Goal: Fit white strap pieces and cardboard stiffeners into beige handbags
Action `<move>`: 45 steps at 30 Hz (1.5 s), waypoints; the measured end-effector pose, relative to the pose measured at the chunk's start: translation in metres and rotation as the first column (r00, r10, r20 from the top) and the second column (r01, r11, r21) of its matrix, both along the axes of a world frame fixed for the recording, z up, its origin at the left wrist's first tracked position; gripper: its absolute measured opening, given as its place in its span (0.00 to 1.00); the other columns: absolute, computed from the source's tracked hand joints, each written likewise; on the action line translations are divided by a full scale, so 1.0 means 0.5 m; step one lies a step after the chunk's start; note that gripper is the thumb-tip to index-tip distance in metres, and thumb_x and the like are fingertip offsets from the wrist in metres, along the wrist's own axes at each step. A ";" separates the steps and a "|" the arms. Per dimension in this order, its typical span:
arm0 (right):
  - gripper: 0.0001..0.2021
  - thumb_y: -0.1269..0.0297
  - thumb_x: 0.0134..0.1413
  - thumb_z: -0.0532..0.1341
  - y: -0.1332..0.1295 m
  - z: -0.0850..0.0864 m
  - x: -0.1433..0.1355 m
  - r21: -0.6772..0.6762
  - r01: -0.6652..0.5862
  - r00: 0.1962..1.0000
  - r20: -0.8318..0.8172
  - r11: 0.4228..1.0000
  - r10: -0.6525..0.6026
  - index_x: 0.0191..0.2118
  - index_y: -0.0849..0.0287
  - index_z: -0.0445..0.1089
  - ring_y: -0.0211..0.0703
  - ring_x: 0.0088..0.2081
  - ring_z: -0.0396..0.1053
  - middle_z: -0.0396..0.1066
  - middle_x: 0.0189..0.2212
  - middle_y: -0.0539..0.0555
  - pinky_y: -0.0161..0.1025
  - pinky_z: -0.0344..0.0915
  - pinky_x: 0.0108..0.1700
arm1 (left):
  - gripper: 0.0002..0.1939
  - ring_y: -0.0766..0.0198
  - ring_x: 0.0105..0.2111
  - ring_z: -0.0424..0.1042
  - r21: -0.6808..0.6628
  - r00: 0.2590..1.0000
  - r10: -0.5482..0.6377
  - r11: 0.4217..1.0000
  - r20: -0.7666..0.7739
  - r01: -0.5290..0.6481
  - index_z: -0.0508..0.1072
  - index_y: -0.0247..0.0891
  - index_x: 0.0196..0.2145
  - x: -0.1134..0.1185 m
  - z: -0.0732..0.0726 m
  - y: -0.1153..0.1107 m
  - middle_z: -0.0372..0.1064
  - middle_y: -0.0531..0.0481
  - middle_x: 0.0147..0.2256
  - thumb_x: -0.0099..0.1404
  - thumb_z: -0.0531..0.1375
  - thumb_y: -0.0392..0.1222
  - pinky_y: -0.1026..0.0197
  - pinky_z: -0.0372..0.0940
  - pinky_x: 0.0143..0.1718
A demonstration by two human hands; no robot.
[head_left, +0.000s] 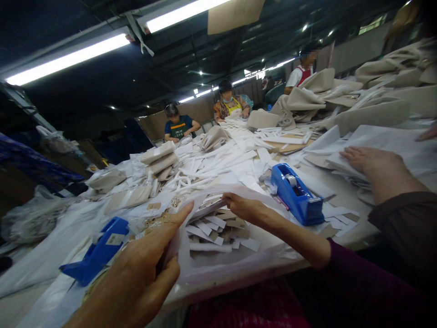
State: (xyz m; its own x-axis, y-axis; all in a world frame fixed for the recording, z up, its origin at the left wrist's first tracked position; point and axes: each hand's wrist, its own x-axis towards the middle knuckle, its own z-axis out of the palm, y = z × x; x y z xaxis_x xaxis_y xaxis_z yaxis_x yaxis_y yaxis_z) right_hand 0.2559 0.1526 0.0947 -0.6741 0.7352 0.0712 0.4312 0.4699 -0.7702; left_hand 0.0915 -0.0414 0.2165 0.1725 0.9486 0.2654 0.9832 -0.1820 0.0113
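So we've got a clear plastic bag (218, 269) lying on the table edge (259, 273), mouth held open toward the far side. Inside it: a loose pile of paper strips (215, 230), white and tan, lying at mixed angles, most with their long axis running roughly left-right across the view.

Our left hand (136, 278) is closed on the bag's near-left edge, fingers curled round the film, index finger stretched out along the rim. Our right hand (244, 207) pinches the bag's upper rim at the far side, fingers tight on the film, lifting it a bit.

Blue tape dispenser (297, 193) sits just right of the bag, long axis slanting away to the upper left. A second blue dispenser (97, 253) is left of our left hand.

Another person's hand (372, 161) rests flat on white sheets (392, 141) at right. Three people work at the far end of the table.
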 end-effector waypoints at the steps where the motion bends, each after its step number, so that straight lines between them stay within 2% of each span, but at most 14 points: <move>1: 0.08 0.70 0.51 0.54 -0.012 0.002 0.009 0.013 0.000 1.000 0.031 1.000 -0.001 0.35 0.58 0.70 0.43 0.37 0.63 0.70 0.30 0.53 0.38 0.59 0.40 | 0.35 0.58 0.50 0.69 0.007 1.000 0.003 1.000 0.000 -0.003 0.50 0.48 0.63 -0.001 0.000 -0.001 0.64 0.51 0.56 0.58 0.51 0.37 0.62 0.68 0.47; 5: 0.09 0.70 0.48 0.54 -0.083 0.016 0.056 0.119 -0.010 0.983 0.185 0.993 -0.012 0.35 0.57 0.70 0.43 0.32 0.65 0.70 0.29 0.53 0.36 0.55 0.34 | 0.34 0.60 0.47 0.71 0.015 1.000 0.003 1.000 -0.004 -0.003 0.51 0.49 0.62 0.002 -0.005 -0.009 0.66 0.53 0.54 0.59 0.51 0.38 0.64 0.68 0.45; 9: 0.13 0.75 0.48 0.52 -0.155 0.047 0.100 0.202 -0.145 0.951 0.297 0.969 0.080 0.39 0.60 0.69 0.43 0.32 0.67 0.71 0.31 0.57 0.35 0.52 0.32 | 0.33 0.61 0.49 0.70 -0.011 1.000 -0.006 1.000 -0.011 0.006 0.50 0.50 0.63 0.015 -0.013 -0.016 0.66 0.54 0.54 0.60 0.50 0.38 0.63 0.67 0.47; 13: 0.14 0.74 0.51 0.51 -0.187 0.081 0.130 0.061 -0.201 0.969 0.160 0.978 0.189 0.40 0.60 0.69 0.41 0.33 0.67 0.72 0.33 0.56 0.34 0.54 0.33 | 0.33 0.60 0.49 0.70 -0.018 1.000 -0.012 1.000 -0.004 0.012 0.50 0.48 0.63 0.020 -0.016 -0.014 0.67 0.52 0.53 0.60 0.50 0.38 0.62 0.68 0.47; 18: 0.12 0.72 0.48 0.52 -0.149 0.085 0.139 -0.179 -0.098 0.987 -0.145 0.979 0.072 0.35 0.60 0.71 0.36 0.29 0.62 0.68 0.26 0.51 0.32 0.55 0.32 | 0.33 0.59 0.48 0.70 0.007 1.000 -0.015 1.000 0.011 0.015 0.51 0.47 0.62 0.019 -0.016 -0.008 0.69 0.51 0.51 0.59 0.52 0.38 0.62 0.67 0.47; 20: 0.10 0.71 0.45 0.54 -0.122 0.070 0.132 -0.391 -0.146 0.968 -0.245 0.909 0.050 0.34 0.61 0.70 0.33 0.23 0.57 0.63 0.21 0.49 0.31 0.51 0.25 | 0.33 0.60 0.47 0.71 0.003 1.000 -0.008 1.000 -0.003 0.008 0.51 0.48 0.62 0.018 -0.017 -0.007 0.68 0.51 0.52 0.59 0.52 0.38 0.63 0.68 0.46; 22: 0.11 0.68 0.44 0.56 -0.102 0.051 0.124 -0.596 -0.238 0.929 -0.369 0.767 0.002 0.36 0.63 0.70 0.30 0.18 0.48 0.57 0.18 0.46 0.31 0.43 0.21 | 0.33 0.60 0.45 0.72 -0.004 1.000 -0.004 1.000 -0.019 0.004 0.51 0.49 0.62 0.015 -0.017 -0.007 0.68 0.51 0.53 0.60 0.52 0.38 0.64 0.69 0.44; 24: 0.14 0.65 0.45 0.57 -0.094 0.035 0.122 -0.696 -0.326 0.872 -0.483 0.639 -0.082 0.39 0.64 0.68 0.27 0.16 0.40 0.53 0.16 0.43 0.31 0.37 0.19 | 0.33 0.61 0.44 0.73 -0.008 0.999 -0.021 1.000 -0.033 0.021 0.51 0.49 0.62 0.010 -0.016 -0.008 0.68 0.51 0.52 0.60 0.52 0.38 0.65 0.69 0.42; 26: 0.17 0.63 0.45 0.59 -0.100 0.024 0.130 -0.723 -0.329 0.849 -0.508 0.608 -0.145 0.42 0.65 0.67 0.26 0.16 0.39 0.52 0.16 0.42 0.31 0.36 0.19 | 0.33 0.61 0.44 0.73 -0.014 0.998 -0.044 0.999 -0.047 0.044 0.50 0.49 0.63 0.004 -0.014 -0.009 0.68 0.52 0.52 0.60 0.51 0.38 0.66 0.69 0.41; 32: 0.23 0.57 0.47 0.60 -0.136 -0.012 0.199 -0.664 0.014 0.936 -0.254 0.748 -0.243 0.48 0.66 0.67 0.28 0.16 0.44 0.52 0.13 0.43 0.32 0.37 0.19 | 0.33 0.61 0.43 0.73 -0.041 0.996 -0.067 0.997 -0.060 0.064 0.49 0.49 0.63 -0.002 -0.018 -0.008 0.70 0.52 0.50 0.60 0.51 0.39 0.67 0.69 0.40; 36: 0.27 0.52 0.49 0.60 -0.134 -0.030 0.229 -0.621 0.037 0.955 -0.208 0.783 -0.210 0.52 0.65 0.65 0.30 0.17 0.48 0.58 0.16 0.46 0.32 0.42 0.20 | 0.34 0.64 0.34 0.74 -0.069 0.996 -0.072 0.995 -0.047 0.069 0.48 0.48 0.63 0.003 -0.026 -0.001 0.72 0.52 0.47 0.60 0.51 0.38 0.68 0.69 0.35; 39: 0.26 0.51 0.54 0.56 -0.126 -0.031 0.217 -0.564 0.004 0.964 -0.218 0.826 -0.153 0.53 0.64 0.64 0.31 0.18 0.51 0.61 0.19 0.47 0.32 0.47 0.22 | 0.34 0.66 0.30 0.73 -0.073 0.996 -0.075 0.995 -0.049 0.071 0.47 0.49 0.63 0.006 -0.027 0.002 0.73 0.52 0.44 0.60 0.50 0.38 0.69 0.68 0.32; 43: 0.17 0.61 0.59 0.52 -0.115 -0.028 0.160 -0.197 -0.018 0.992 -0.124 0.980 -0.007 0.51 0.57 0.67 0.35 0.25 0.61 0.66 0.23 0.49 0.33 0.56 0.30 | 0.34 0.67 0.27 0.72 -0.080 0.996 -0.063 0.995 -0.067 0.058 0.47 0.48 0.64 0.010 -0.020 0.001 0.74 0.53 0.38 0.61 0.50 0.38 0.69 0.68 0.30; 45: 0.15 0.68 0.58 0.52 -0.109 -0.027 0.121 0.062 -0.055 0.998 -0.011 0.997 0.055 0.49 0.55 0.67 0.38 0.30 0.65 0.69 0.28 0.50 0.34 0.58 0.34 | 0.33 0.67 0.26 0.72 -0.083 0.995 -0.063 0.995 -0.081 0.056 0.47 0.48 0.63 0.012 -0.018 0.000 0.74 0.53 0.36 0.61 0.50 0.38 0.69 0.67 0.29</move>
State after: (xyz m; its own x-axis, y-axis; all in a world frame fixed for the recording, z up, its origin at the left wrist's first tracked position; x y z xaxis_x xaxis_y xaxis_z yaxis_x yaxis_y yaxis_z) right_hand 0.3165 0.0981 0.0814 -0.7122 0.6910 0.1237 0.3939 0.5392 -0.7444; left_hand 0.0976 -0.0413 0.2077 0.2477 0.9536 0.1713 0.9688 -0.2421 -0.0535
